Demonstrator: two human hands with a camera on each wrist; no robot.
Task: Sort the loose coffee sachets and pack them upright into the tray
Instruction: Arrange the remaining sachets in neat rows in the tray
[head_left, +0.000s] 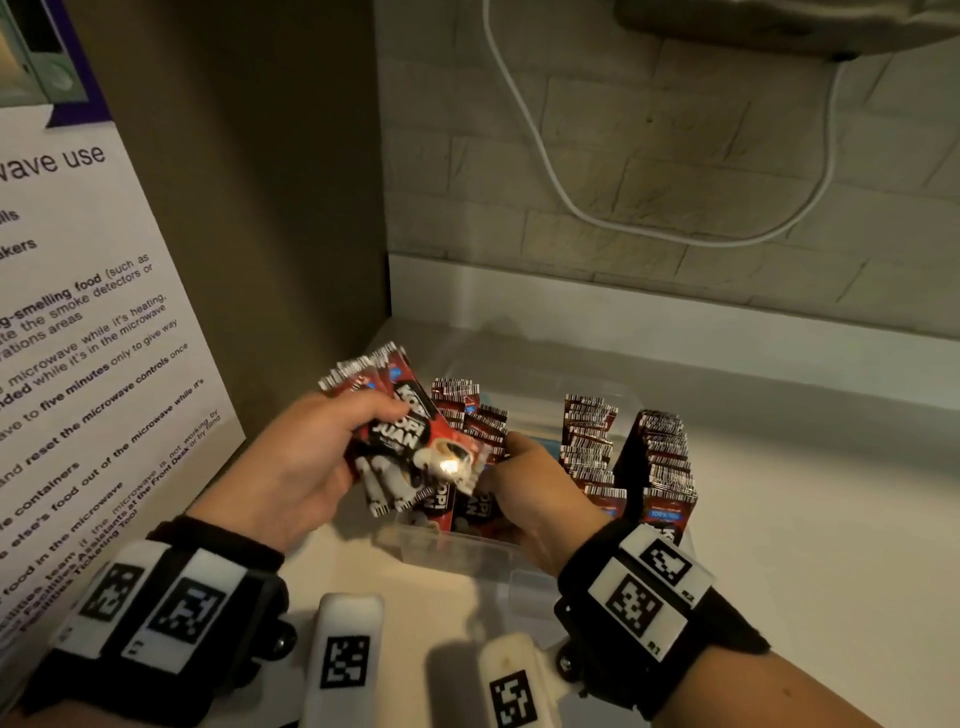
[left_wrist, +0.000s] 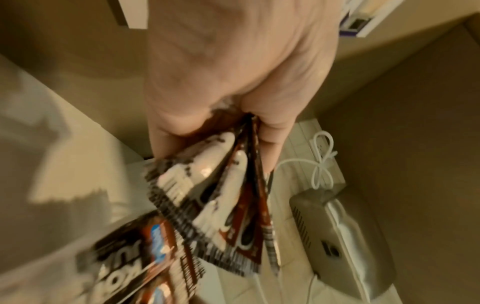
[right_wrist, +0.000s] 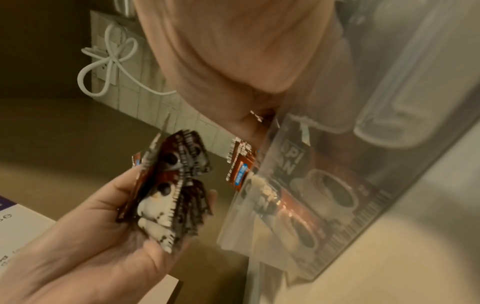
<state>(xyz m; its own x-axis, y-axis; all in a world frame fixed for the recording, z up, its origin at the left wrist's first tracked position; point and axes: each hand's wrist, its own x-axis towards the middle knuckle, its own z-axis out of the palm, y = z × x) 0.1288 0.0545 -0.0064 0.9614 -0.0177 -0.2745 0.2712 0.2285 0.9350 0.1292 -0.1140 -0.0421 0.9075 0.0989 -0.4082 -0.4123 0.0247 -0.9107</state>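
Note:
My left hand grips a fanned bunch of red-and-black coffee sachets just left of and above the clear plastic tray. The left wrist view shows that left hand pinching the sachets from above. My right hand reaches into the tray's near left part, and its fingers are hidden among the sachets there. Rows of sachets stand upright in the tray. In the right wrist view the right hand dips behind the tray wall.
A large printed notice leans along the left side. The tray sits on a white counter against a tiled wall. A white cable loops down from an appliance overhead.

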